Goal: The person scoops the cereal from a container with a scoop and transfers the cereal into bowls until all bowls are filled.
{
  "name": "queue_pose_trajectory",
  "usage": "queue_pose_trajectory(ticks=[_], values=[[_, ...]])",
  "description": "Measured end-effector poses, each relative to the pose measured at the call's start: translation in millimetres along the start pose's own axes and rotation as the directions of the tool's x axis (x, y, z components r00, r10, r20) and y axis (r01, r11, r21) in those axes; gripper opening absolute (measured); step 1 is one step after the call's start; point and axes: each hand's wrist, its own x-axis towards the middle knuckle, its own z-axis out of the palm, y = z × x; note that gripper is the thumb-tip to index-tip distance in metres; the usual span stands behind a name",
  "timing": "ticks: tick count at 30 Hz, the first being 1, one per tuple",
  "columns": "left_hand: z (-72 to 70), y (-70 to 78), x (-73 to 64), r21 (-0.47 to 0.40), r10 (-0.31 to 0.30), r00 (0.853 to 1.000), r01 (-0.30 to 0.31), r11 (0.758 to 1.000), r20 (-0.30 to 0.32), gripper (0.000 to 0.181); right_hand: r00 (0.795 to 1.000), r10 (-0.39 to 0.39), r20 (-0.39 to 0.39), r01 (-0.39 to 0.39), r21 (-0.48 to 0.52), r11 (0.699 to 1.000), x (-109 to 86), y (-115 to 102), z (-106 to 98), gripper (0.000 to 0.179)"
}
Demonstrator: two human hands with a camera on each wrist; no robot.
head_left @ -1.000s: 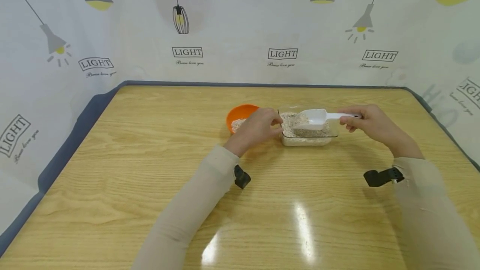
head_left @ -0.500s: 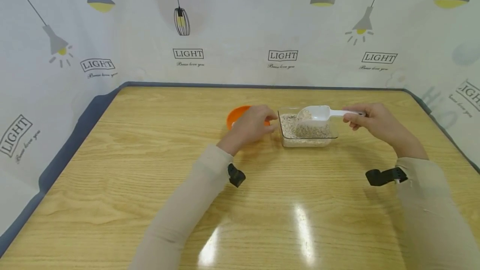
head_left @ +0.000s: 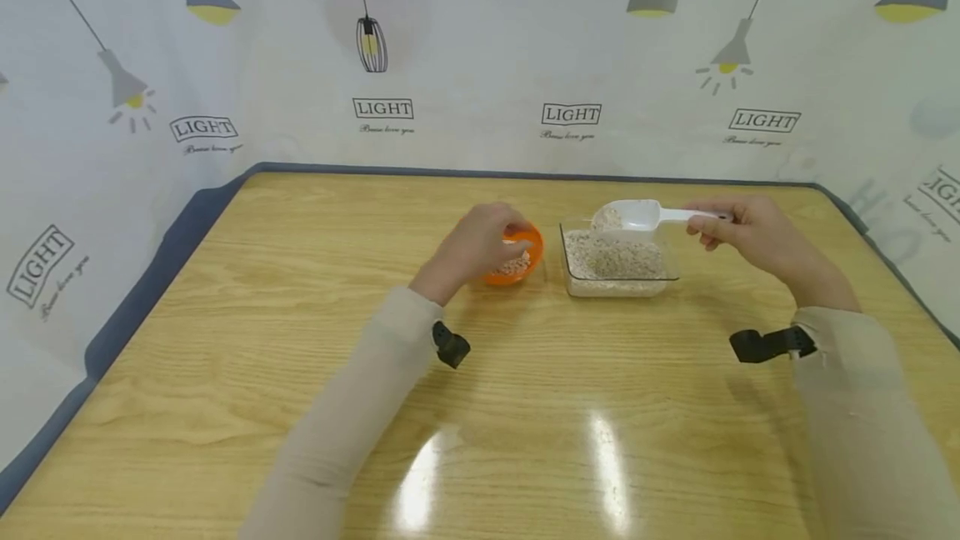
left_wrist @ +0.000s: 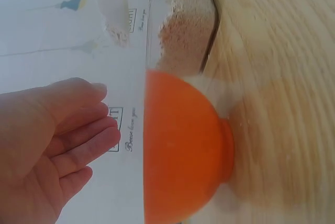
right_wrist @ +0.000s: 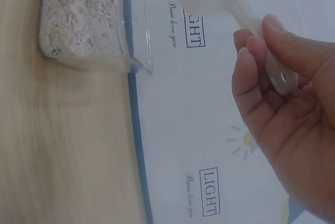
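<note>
My right hand (head_left: pixel 757 232) grips the handle of a white scoop (head_left: pixel 637 215), which carries some pale flakes in its bowl. The scoop hangs above a clear rectangular container (head_left: pixel 618 288) filled with oat-like flakes (head_left: pixel 618 257). To the left of the container stands an orange bowl (head_left: pixel 536 247) with flakes inside. Over the bowl's left side is my left hand (head_left: pixel 480 244), fingers loosely bent with nothing between them. In the left wrist view that hand appears apart from the bowl (left_wrist: pixel 180 145).
Everything stands on a wooden table (head_left: pixel 525 407) toward its far edge. Behind it rises a white backdrop (head_left: pixel 465 57) printed with lamps and lettering. Black straps with devices (head_left: pixel 768 345) sit on both wrists.
My left hand has moved left, away from the container and over the bowl, uncovering the bowl's right side. The scoop has risen slightly above the container.
</note>
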Motion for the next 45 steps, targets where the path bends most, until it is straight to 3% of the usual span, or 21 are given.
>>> queue_pose_trajectory(ticks=[8, 24, 45], values=[[-13.9, -15.8, -12.4, 0.007, -0.06, 0.998, 0.06, 0.998, -0.027, 0.026, 1.0, -0.024, 0.006, 0.024, 0.008, 1.0, 8.1, -9, 4, 0.038], [-30.7, -44.0, -33.2, -0.02, -0.108, 0.993, 0.107, 0.994, -0.043, 0.029, 0.996, -0.081, 0.027, 0.081, 0.021, 0.997, 26.1, -27, 18, 0.035], [-26.7, -56.5, -40.6, -0.024, -0.179, 0.984, 0.179, 0.983, 0.022, 0.032, 0.985, -0.118, 0.124, 0.109, 0.078, 0.991, 48.8, -44, 47, 0.035]])
